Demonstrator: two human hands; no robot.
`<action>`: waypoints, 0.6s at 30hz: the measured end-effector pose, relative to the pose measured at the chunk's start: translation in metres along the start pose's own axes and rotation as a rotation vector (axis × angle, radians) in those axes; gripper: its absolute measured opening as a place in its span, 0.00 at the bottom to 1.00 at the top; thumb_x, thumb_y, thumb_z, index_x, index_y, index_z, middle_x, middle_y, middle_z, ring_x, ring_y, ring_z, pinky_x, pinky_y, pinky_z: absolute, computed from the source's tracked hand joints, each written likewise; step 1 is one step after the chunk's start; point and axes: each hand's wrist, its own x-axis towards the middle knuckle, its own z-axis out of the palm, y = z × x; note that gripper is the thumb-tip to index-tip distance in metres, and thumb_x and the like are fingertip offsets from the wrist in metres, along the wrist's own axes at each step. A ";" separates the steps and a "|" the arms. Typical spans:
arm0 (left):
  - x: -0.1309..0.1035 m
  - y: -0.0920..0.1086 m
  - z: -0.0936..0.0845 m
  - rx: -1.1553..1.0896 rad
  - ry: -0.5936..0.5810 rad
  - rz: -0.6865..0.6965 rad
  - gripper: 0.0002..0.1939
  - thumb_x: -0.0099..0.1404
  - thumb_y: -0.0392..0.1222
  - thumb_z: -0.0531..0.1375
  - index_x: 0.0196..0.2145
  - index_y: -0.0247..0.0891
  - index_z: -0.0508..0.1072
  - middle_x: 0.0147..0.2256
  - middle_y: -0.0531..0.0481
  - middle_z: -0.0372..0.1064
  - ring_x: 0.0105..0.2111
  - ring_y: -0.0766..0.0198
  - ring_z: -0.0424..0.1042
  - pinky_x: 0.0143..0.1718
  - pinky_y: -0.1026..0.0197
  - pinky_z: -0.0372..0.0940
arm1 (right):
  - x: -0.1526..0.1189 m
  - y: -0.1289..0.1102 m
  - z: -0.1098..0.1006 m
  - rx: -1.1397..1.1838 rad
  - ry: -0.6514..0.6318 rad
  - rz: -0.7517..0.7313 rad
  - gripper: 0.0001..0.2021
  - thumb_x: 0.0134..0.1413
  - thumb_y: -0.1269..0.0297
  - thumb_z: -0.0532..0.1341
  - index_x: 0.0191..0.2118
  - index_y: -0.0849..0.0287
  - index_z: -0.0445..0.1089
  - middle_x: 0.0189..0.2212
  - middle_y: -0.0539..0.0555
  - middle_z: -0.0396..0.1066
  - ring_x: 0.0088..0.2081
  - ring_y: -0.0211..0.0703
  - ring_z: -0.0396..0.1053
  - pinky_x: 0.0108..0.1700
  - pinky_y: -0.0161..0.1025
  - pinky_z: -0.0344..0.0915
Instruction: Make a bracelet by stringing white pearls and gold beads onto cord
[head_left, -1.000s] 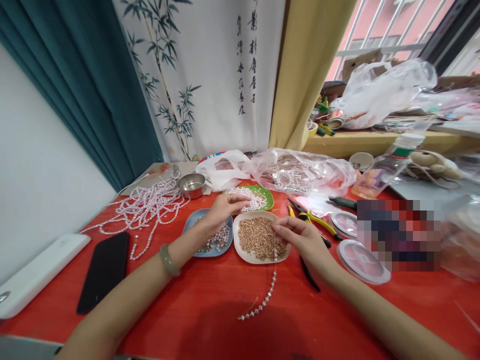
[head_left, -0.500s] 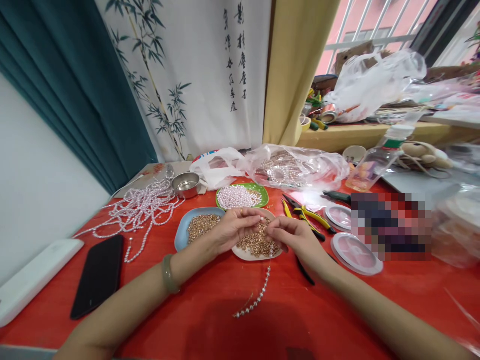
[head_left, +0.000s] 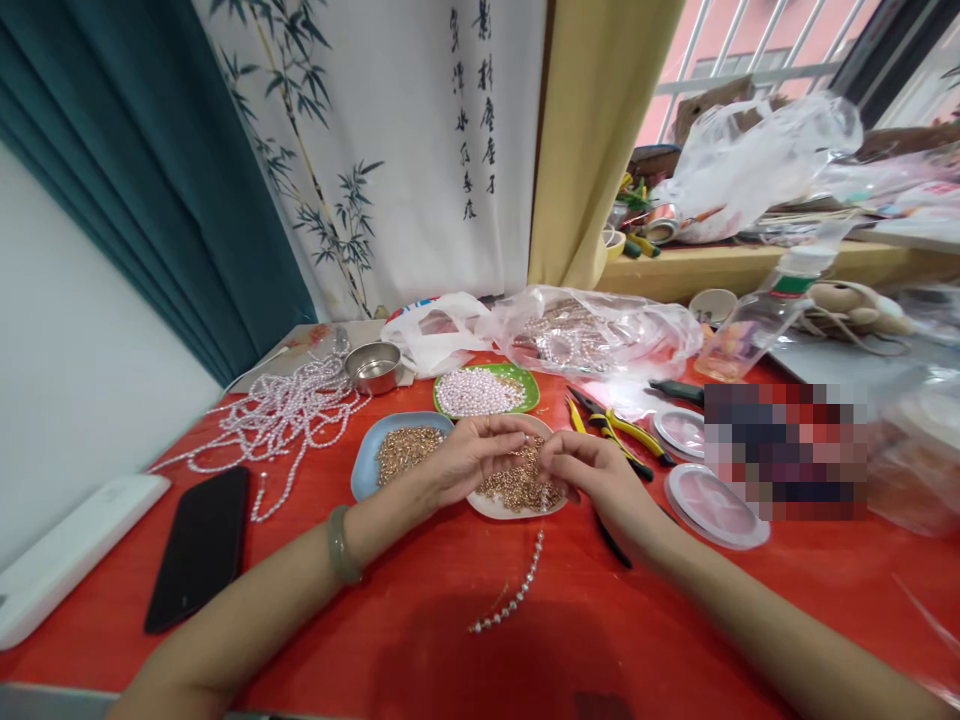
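Note:
My left hand (head_left: 480, 458) is closed in a pinch above the cream plate (head_left: 501, 510) of gold beads (head_left: 517, 488). A tiny pale bead seems to sit at its fingertips, though it is blurred. Just to the right, the fingers of my right hand (head_left: 589, 468) are pinched together on the upper end of a beaded strand (head_left: 531, 575). From there the strand of white and gold beads hangs down and curves left, its lower end lying on the red table. The two sets of fingertips are close but apart.
Behind my hands are a blue plate (head_left: 365, 462) of gold beads and a green plate (head_left: 531, 392) of white pearls. Pearl strings (head_left: 300, 410), a metal bowl (head_left: 373, 368) and a phone (head_left: 199, 550) lie left; pliers (head_left: 630, 432), spools (head_left: 716, 508) and a bottle (head_left: 757, 320) right.
Both hands keep nearly the same pose, fingertips still close together. The view has shifted very slightly; the strand hangs as before.

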 end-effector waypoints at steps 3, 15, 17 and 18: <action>0.000 -0.001 -0.001 0.016 0.014 0.006 0.05 0.52 0.33 0.63 0.30 0.34 0.76 0.30 0.49 0.71 0.29 0.69 0.69 0.32 0.67 0.63 | 0.000 -0.001 0.001 -0.001 -0.001 0.001 0.05 0.40 0.64 0.58 0.21 0.59 0.65 0.17 0.47 0.61 0.19 0.33 0.52 0.22 0.34 0.46; 0.002 0.001 0.005 0.204 0.185 0.008 0.08 0.45 0.33 0.66 0.27 0.33 0.72 0.25 0.53 0.69 0.25 0.71 0.66 0.30 0.65 0.61 | 0.003 0.003 -0.001 -0.027 -0.006 0.008 0.05 0.41 0.64 0.59 0.21 0.60 0.66 0.17 0.46 0.61 0.19 0.32 0.51 0.22 0.33 0.47; 0.001 0.002 0.006 0.242 0.179 0.008 0.07 0.46 0.34 0.65 0.24 0.32 0.71 0.23 0.53 0.67 0.24 0.72 0.65 0.30 0.65 0.61 | 0.003 0.004 -0.002 -0.032 -0.014 0.003 0.06 0.43 0.63 0.60 0.22 0.60 0.67 0.17 0.46 0.61 0.19 0.31 0.52 0.22 0.33 0.47; 0.001 0.003 0.006 0.263 0.171 0.006 0.06 0.46 0.35 0.65 0.24 0.32 0.71 0.23 0.53 0.67 0.24 0.71 0.65 0.30 0.65 0.60 | 0.004 0.005 -0.002 -0.035 -0.019 0.000 0.07 0.43 0.63 0.60 0.22 0.60 0.68 0.16 0.46 0.61 0.19 0.31 0.52 0.22 0.33 0.47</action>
